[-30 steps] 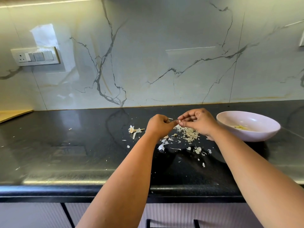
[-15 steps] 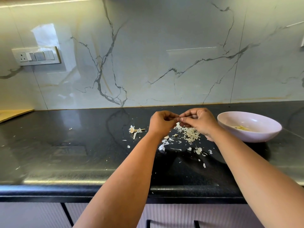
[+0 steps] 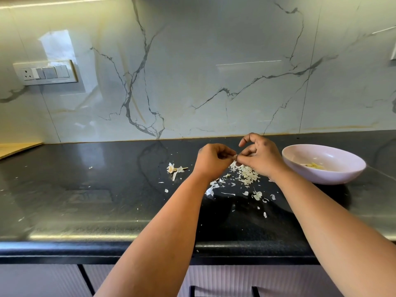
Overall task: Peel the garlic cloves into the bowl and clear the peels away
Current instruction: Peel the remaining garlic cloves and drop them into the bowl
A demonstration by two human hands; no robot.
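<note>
Pinched between fingertips of left hand (image 3: 212, 160) and right hand (image 3: 260, 158): a small piece, probably a garlic clove (image 3: 235, 157). Beneath, peels (image 3: 246, 176) heaped mid-countertop (image 3: 85, 200). Rightward, bowl (image 3: 347, 168) holding peeled cloves (image 3: 315, 166), toward the back edge.

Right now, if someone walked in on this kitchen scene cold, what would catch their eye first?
Probably the two hands meeting mid-counter: the left hand and right hand pinch a small garlic clove between them. Under them a pile of pale peels is scattered over the black counter. To the right stands a white bowl with a few peeled cloves inside.
</note>
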